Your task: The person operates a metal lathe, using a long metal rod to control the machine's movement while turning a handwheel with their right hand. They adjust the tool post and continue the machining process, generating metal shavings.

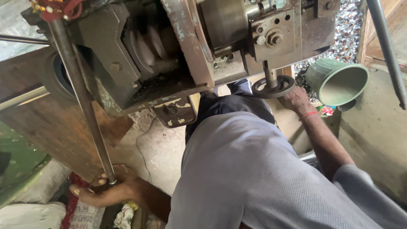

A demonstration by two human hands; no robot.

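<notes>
My left hand (106,191) is at the lower left, closed around the bottom end of a long steel lever rod (80,97) that slants up to the old grey-green machine (178,51). My right hand (299,101), with a red thread on the wrist, reaches out to the right and grips the rim of a small dark handwheel (273,87) hanging under the machine's block. My grey shirt and dark trousers fill the middle of the view and hide the floor beneath.
A green plastic bucket (337,82) lies tilted on its side right of the handwheel, next to a heap of small shiny metal pieces (347,29). Another steel rod (388,51) slants down the right edge. A wooden board (51,123) and white sacks (29,214) lie at the left.
</notes>
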